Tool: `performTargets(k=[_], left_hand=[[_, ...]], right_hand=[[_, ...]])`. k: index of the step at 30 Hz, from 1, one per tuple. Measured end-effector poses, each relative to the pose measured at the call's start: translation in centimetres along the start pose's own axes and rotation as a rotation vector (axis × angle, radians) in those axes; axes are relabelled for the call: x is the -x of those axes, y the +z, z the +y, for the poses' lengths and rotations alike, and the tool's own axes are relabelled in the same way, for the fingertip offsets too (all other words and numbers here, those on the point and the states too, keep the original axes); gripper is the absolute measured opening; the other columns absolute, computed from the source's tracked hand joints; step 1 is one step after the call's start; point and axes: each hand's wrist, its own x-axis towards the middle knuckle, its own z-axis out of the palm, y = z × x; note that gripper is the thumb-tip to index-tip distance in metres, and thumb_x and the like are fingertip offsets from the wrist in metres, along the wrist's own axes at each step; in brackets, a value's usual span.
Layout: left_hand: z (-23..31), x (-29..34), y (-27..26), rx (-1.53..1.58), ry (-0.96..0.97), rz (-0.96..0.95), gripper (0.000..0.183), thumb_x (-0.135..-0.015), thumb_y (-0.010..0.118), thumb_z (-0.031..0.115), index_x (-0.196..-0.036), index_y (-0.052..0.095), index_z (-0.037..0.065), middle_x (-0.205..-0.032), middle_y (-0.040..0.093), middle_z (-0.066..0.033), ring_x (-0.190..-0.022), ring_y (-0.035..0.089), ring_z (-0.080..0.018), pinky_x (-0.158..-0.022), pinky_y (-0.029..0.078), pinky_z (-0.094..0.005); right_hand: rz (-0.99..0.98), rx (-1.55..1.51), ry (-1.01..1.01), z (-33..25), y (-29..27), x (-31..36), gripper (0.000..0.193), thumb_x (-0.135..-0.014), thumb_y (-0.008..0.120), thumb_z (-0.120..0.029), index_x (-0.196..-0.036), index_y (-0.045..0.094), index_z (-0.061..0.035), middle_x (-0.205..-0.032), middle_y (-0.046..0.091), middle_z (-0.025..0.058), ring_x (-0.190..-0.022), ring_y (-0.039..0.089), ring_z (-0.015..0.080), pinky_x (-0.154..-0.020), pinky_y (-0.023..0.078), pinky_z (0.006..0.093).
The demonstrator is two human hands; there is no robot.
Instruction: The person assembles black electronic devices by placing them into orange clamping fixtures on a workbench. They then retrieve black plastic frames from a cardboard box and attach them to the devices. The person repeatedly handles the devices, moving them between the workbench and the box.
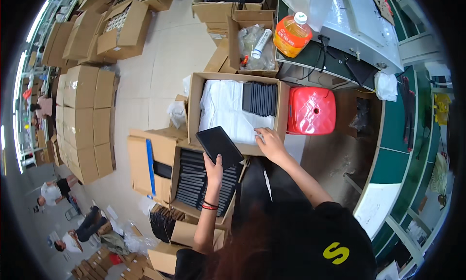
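Observation:
My left hand (214, 167) grips a flat black tablet-like slab (218, 146) and holds it tilted above an open carton (148, 156) packed with upright rows of the same black slabs (194, 183). My right hand (270, 141) reaches into a second open carton (195, 98) just beyond, its fingers down on the white plastic lining (224, 110) near the front wall. A short row of black slabs (260, 99) stands at the far right of that carton. A red and black band sits on my left wrist.
A red plastic stool (311, 111) stands right of the far carton. A green workbench (393, 119) with a grey machine (361, 25) and an orange bottle (291, 34) runs along the right. Stacked cartons (85, 119) fill the left; other people sit at lower left.

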Motion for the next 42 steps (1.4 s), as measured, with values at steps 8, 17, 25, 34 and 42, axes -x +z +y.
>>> performTargets(k=[8, 17, 25, 34, 42], left_hand=[[-11.4, -20.8, 14.6, -0.619, 0.323, 0.085, 0.037, -0.091, 0.047, 0.009, -0.126, 0.039, -0.002, -0.087, 0.061, -0.0307, -0.084, 0.059, -0.0469, -0.068, 0.047, -0.0466], [-17.7, -25.8, 20.0, -0.156, 0.220, -0.381, 0.045, -0.098, 0.041, 0.020, -0.136, 0.032, -0.002, -0.126, 0.049, -0.0256, -0.114, 0.051, -0.0329, -0.094, 0.041, -0.0358], [-17.8, -28.2, 16.2, 0.052, -0.057, -0.399, 0.070, -0.096, 0.043, 0.043, -0.140, 0.025, -0.008, -0.139, 0.034, -0.0195, -0.128, 0.036, -0.0231, -0.107, 0.027, -0.0316], [-19.9, -31.0, 14.0, -0.020, 0.254, -0.390, 0.038, -0.092, 0.054, 0.013, -0.122, 0.044, -0.007, -0.100, 0.060, -0.0117, -0.088, 0.055, -0.0152, -0.080, 0.045, -0.0269], [-18.6, -30.0, 15.1, -0.162, 0.322, -0.296, 0.030, -0.092, 0.051, 0.012, -0.116, 0.047, -0.006, -0.091, 0.061, -0.0120, -0.079, 0.054, -0.0156, -0.073, 0.046, -0.0281]], right_hand=[[0.368, 0.327, 0.277, 13.8, 13.2, -19.0, 0.042, -0.071, 0.068, -0.016, -0.107, 0.057, 0.0027, -0.116, 0.048, 0.0170, -0.102, 0.047, 0.0332, -0.086, 0.042, 0.0401], [0.458, 0.385, 0.237, 15.6, 16.4, -20.9, 0.036, -0.075, 0.070, -0.025, -0.098, 0.058, -0.0007, -0.118, 0.042, 0.0152, -0.107, 0.038, 0.0324, -0.088, 0.029, 0.0425], [0.527, 0.027, 0.156, 14.6, 15.6, -20.3, 0.022, -0.082, 0.064, -0.018, -0.095, 0.055, -0.0029, -0.099, 0.052, 0.0157, -0.084, 0.052, 0.0307, -0.069, 0.041, 0.0386], [0.698, -0.960, 0.386, 10.2, 9.0, -14.2, 0.027, -0.097, 0.049, -0.020, -0.113, 0.053, 0.0019, -0.094, 0.059, 0.0038, -0.087, 0.050, 0.0076, -0.081, 0.040, 0.0213], [-0.239, -2.458, 0.206, 10.2, 8.3, -11.4, 0.024, -0.098, 0.041, -0.017, -0.114, 0.047, 0.0003, -0.062, 0.039, 0.0002, -0.051, 0.042, 0.0067, -0.049, 0.037, 0.0188]])
